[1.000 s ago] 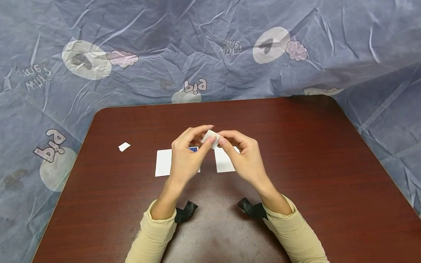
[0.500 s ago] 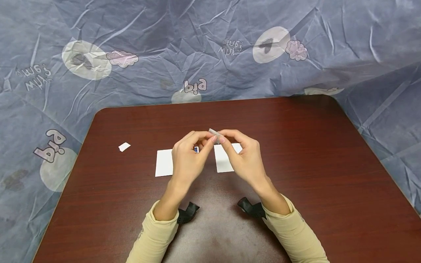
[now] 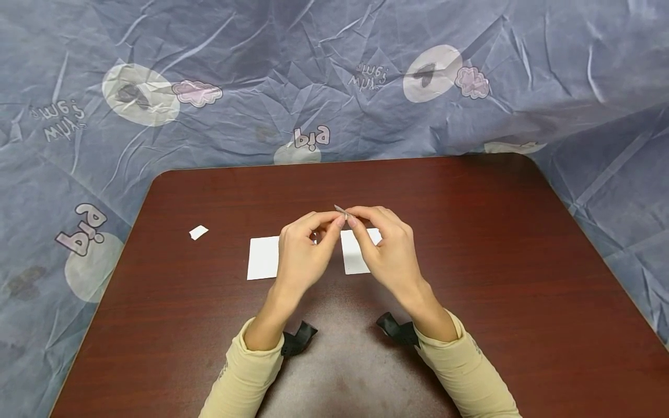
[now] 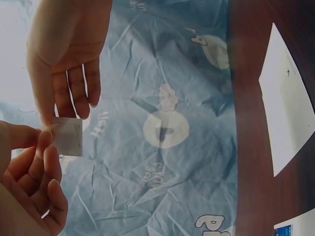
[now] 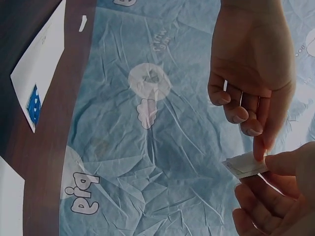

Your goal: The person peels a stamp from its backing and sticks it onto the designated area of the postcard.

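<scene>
In front of my chest, both hands pinch a small white paper square with a toothed edge, like a postage stamp seen from behind (image 4: 69, 136). My left hand (image 3: 303, 249) has it between thumb and index finger; so does my right hand (image 3: 387, 249), with the fingertips meeting at one edge. The head view shows the square nearly edge-on. Below the left hand lies a white envelope-like sheet (image 3: 263, 259), partly hidden, with a blue stamp (image 5: 33, 108) at its corner. A second white sheet (image 3: 355, 255) lies partly under the right hand.
A small white paper scrap (image 3: 198, 233) lies on the left of the dark red-brown tabletop (image 3: 496, 249). A wrinkled blue-grey printed cloth (image 3: 334, 75) hangs behind the table's far edge. Dark wrist mounts show under both sleeves.
The white square has tilted from showing its face to nearly edge-on. My left fingers have closed in toward the right ones, covering the blue stamp in the head view.
</scene>
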The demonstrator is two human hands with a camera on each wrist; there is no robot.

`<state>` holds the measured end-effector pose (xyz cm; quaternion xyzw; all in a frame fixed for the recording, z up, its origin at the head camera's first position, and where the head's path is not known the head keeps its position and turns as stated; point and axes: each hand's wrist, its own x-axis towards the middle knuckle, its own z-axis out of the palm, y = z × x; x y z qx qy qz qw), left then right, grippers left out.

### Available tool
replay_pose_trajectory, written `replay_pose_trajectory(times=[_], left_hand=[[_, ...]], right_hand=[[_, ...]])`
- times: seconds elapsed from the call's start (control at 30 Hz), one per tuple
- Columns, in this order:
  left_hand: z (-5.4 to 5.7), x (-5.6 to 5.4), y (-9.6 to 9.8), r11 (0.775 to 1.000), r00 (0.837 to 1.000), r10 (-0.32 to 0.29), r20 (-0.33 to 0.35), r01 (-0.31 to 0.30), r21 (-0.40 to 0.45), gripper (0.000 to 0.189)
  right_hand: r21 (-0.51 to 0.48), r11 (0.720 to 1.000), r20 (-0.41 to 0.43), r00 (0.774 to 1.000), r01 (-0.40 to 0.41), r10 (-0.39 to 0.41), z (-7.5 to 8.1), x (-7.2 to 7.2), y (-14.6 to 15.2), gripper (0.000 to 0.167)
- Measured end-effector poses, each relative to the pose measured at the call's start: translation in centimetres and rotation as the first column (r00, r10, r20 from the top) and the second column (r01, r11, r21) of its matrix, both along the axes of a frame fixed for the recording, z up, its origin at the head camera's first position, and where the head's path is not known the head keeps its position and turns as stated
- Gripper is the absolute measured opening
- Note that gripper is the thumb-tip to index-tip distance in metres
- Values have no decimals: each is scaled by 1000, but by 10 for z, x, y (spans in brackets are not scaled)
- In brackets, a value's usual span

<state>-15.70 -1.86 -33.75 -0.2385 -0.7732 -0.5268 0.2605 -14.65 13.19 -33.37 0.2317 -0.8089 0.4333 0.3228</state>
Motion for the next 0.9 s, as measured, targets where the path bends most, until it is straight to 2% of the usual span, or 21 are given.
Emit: replay_pose_trajectory(times=[0.5, 0.9], left_hand=[[-1, -1, 2, 999, 1000, -11, 18, 10, 31, 8], [-2, -1, 2, 998, 999, -35, 3, 35, 42, 7]], right_hand=[[10, 1000, -50, 999, 6, -5, 0, -1, -1, 11], [-52, 999, -17, 1000, -2, 1, 0, -1, 0, 10]])
